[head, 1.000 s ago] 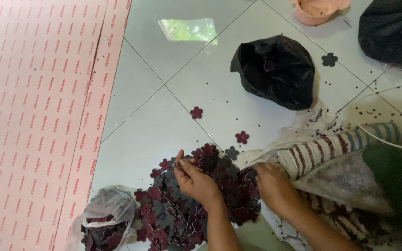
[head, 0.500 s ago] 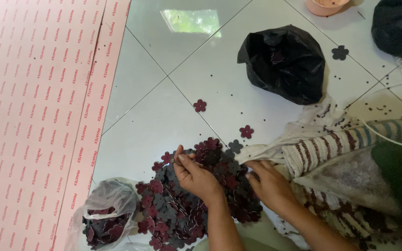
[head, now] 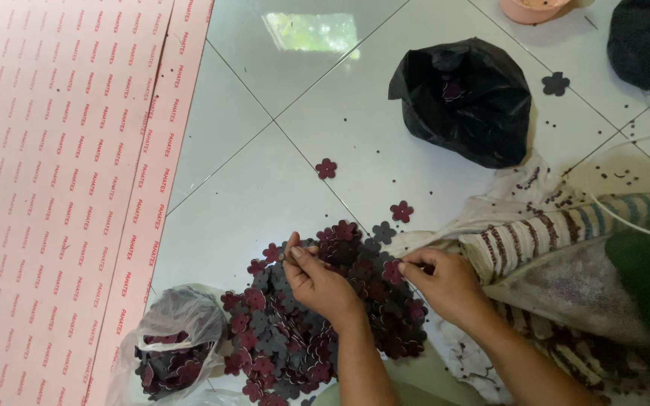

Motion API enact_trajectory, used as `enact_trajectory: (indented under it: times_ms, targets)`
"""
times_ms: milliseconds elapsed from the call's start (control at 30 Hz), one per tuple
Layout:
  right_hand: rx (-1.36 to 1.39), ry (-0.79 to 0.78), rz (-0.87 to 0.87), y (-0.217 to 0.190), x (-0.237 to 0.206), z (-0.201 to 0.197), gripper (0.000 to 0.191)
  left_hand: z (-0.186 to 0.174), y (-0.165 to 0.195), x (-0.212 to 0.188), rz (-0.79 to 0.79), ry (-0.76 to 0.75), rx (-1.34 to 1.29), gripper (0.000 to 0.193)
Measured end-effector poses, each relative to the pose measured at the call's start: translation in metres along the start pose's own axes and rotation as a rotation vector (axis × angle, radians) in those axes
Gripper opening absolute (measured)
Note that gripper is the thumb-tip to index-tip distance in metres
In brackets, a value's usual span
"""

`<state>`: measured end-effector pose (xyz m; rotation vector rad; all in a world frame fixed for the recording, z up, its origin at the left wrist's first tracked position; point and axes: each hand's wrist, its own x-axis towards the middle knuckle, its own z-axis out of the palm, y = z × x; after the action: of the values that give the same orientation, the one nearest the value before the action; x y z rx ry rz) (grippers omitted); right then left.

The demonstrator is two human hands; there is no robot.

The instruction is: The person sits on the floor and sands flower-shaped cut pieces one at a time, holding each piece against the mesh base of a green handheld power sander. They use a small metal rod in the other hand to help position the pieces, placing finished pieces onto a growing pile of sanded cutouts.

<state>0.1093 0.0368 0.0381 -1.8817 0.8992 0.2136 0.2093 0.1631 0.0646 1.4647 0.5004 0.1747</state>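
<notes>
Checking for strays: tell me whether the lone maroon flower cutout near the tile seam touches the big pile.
Apart. The head view shows the lone maroon flower cutout with bare white tile all around it, well above the pile.

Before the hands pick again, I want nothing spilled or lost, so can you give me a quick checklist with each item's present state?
1. Left hand on the pile of flower cutouts: ok, its fingers pinch a piece.
2. Right hand holding a cutout: ok, a maroon one sits at its fingertips.
3. Clear plastic bag open beside the pile: ok, cutouts inside.
4. Black bag upright and open: ok.
5. Cutouts all gathered: not ok, stray flowers lie on the floor tiles.
6. Number of pieces in the pinch: cannot tell.
</notes>
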Motion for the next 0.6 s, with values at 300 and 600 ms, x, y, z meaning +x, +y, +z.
enact_trajectory:
  times_ms: [300,600]
  targets:
    - [0.001,-0.009,-0.047,-0.023,-0.001,-0.004,0.034,-0.002,-0.005,0.005,-0.027,0.024,0.015,0.032]
    - [-0.42,0.909,-0.539,-0.097,0.132,-0.148,0.075,-0.002,-0.013,0.008,-0.014,-0.023,-0.033,0.03]
